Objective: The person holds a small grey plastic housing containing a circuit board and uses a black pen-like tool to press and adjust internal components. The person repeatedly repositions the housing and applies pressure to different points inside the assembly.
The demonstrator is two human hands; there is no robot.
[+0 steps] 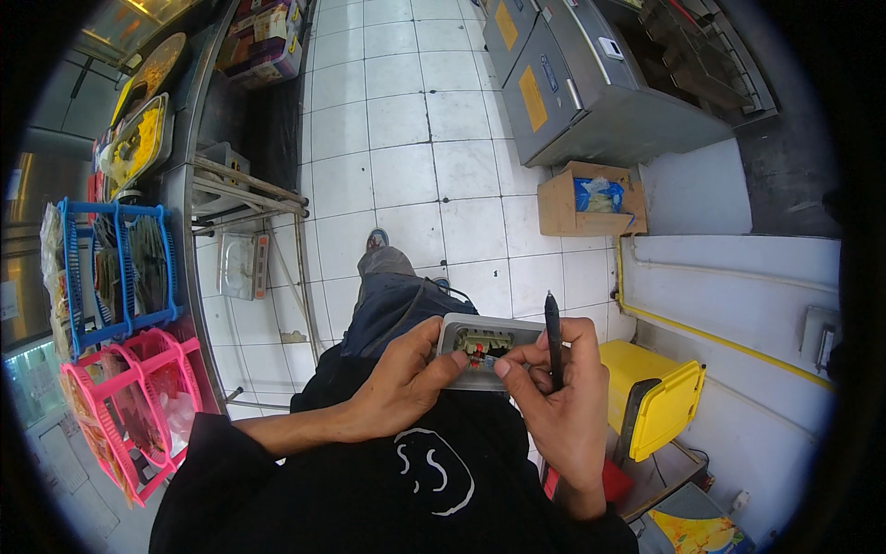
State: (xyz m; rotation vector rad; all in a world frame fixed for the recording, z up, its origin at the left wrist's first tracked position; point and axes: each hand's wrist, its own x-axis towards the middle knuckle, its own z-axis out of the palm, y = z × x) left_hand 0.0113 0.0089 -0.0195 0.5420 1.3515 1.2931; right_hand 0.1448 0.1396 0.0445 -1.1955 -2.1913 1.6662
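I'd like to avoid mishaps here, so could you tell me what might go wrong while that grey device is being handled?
1. The grey device is held in the air above the lap and tiled floor, gripped only at its edges by the left hand; it could slip and fall.
2. The right hand also holds a black pen while its fingertips work at the small exposed parts, so the grip may be awkward and a small piece could drop.
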